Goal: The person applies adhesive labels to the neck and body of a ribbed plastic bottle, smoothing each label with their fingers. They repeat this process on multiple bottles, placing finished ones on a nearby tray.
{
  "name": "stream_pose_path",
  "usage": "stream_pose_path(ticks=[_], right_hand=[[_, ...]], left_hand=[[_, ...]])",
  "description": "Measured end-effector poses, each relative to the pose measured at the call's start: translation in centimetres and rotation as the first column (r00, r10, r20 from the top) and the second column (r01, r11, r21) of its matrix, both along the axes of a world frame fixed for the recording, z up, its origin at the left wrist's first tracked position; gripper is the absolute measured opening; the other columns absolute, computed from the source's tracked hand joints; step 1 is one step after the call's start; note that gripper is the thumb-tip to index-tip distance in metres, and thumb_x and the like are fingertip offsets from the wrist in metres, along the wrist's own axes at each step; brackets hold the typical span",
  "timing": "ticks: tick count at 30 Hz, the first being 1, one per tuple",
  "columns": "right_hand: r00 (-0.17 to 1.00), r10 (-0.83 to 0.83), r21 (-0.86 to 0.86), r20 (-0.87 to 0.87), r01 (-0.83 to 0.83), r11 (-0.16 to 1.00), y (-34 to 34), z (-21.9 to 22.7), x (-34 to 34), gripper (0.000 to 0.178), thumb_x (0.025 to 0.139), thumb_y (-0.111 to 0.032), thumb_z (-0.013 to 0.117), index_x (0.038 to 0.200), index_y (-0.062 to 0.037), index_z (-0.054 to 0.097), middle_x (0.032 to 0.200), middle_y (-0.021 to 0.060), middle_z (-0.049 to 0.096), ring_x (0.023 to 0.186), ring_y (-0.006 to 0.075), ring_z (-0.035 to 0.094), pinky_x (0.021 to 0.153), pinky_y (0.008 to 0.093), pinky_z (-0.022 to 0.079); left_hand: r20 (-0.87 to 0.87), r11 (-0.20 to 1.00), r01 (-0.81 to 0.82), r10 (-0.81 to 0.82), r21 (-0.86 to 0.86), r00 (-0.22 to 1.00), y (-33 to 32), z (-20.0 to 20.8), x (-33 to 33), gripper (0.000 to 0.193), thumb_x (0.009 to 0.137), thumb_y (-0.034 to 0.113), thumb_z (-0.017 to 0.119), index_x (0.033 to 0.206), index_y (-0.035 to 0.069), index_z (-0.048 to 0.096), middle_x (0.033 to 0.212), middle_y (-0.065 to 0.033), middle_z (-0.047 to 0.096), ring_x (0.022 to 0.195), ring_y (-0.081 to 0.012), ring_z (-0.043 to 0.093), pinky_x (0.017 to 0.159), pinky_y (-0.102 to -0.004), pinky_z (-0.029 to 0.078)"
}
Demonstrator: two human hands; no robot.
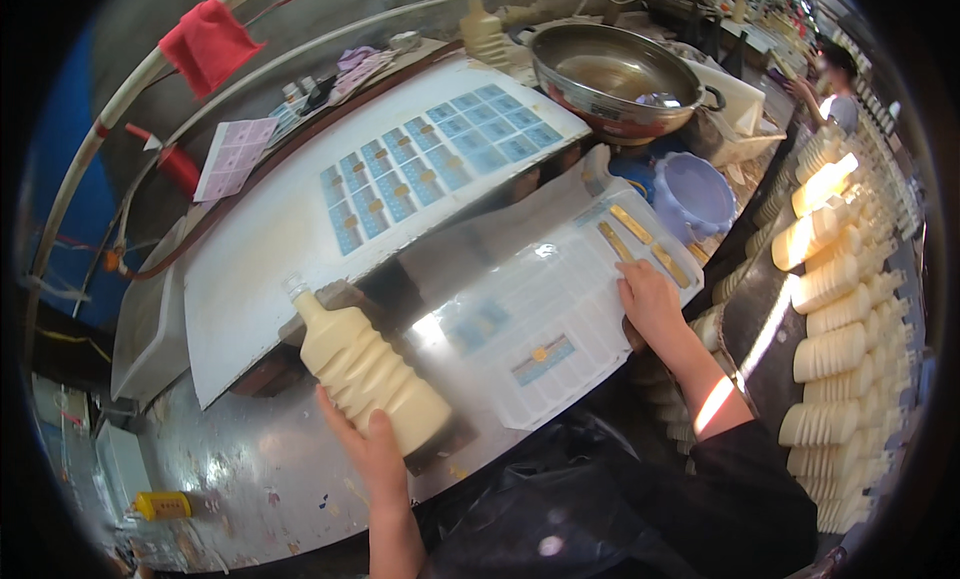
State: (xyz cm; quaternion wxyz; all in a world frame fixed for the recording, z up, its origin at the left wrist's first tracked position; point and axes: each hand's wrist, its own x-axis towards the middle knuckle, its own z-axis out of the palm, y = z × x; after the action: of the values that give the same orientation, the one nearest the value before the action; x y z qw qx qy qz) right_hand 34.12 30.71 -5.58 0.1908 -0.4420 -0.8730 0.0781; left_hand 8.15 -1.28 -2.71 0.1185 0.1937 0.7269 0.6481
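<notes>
A cream-coloured bottle (368,367) with a ribbed body and a clear neck lies tilted on the metal worktop, its neck pointing to the far left. My left hand (365,441) is wrapped round its lower end, thumb on top. Right of it lies a translucent plastic sheet (545,309) bearing a blue-and-gold decal (543,360) and gold strips (650,241). My right hand (652,301) rests on the sheet's right part, fingers bent together at the near end of a gold strip. Whatever is between those fingertips is hidden.
Behind stands a sloped white board (270,239) with rows of blue decals (440,164). A wide metal pan (615,74) and a lilac bucket (693,197) are at the far right. Stacked cream containers (830,349) line the right side. A yellow bottle (163,505) lies left.
</notes>
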Motion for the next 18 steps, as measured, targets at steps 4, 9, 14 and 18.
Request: stream_pose_path(ticks=[4, 9, 14, 18], right_hand=[[0.985, -0.098, 0.001, 0.142, 0.099, 0.995, 1.9, -0.9, 1.2, 0.022, 0.092, -0.010, 0.059, 0.111, -0.0063, 0.070, 0.101, 0.0182, 0.066, 0.090, 0.0400, 0.069, 0.078, 0.0510, 0.057], [0.960, -0.106, -0.040, 0.260, 0.121, 0.992, 2.0, -1.4, 2.0, 0.028, 0.093, -0.011, 0.055, 0.115, -0.0067, 0.070, 0.096, 0.0192, 0.064, 0.087, 0.0391, 0.068, 0.076, 0.0504, 0.056], [0.924, -0.071, -0.108, 0.375, 0.119, 0.987, -0.2, 0.0, 0.8, 0.028, 0.091, -0.010, 0.054, 0.113, -0.0070, 0.071, 0.094, 0.0178, 0.064, 0.085, 0.0395, 0.068, 0.074, 0.0508, 0.055], [0.953, 0.029, -0.139, 0.303, 0.014, 0.990, 0.0, -0.3, 0.8, 0.026, 0.091, -0.008, 0.053, 0.109, -0.0075, 0.072, 0.093, 0.0168, 0.064, 0.084, 0.0395, 0.067, 0.074, 0.0507, 0.055]], left_hand=[[0.005, 0.998, -0.038, 0.038, -0.040, 0.999, 0.0, 0.1, 0.0, 0.077, 0.093, 0.003, 0.048, 0.164, 0.002, 0.016, 0.164, -0.0203, 0.028, 0.148, -0.0327, 0.034, 0.123, -0.0423, 0.026], [-0.029, 1.000, -0.011, 0.011, -0.017, 1.000, 0.1, 0.2, 0.2, 0.074, 0.095, 0.005, 0.044, 0.163, 0.000, 0.017, 0.163, -0.0224, 0.029, 0.148, -0.0332, 0.034, 0.123, -0.0423, 0.026], [-0.060, 0.999, -0.012, 0.010, -0.037, 0.998, 0.2, 0.1, 0.2, 0.073, 0.096, 0.007, 0.045, 0.162, -0.001, 0.017, 0.163, -0.0228, 0.028, 0.148, -0.0331, 0.033, 0.123, -0.0425, 0.025], [-0.065, 0.999, -0.010, 0.008, -0.033, 0.998, 0.0, 0.0, 0.0, 0.073, 0.096, 0.006, 0.046, 0.162, -0.001, 0.017, 0.163, -0.0226, 0.028, 0.149, -0.0331, 0.033, 0.123, -0.0426, 0.025]])
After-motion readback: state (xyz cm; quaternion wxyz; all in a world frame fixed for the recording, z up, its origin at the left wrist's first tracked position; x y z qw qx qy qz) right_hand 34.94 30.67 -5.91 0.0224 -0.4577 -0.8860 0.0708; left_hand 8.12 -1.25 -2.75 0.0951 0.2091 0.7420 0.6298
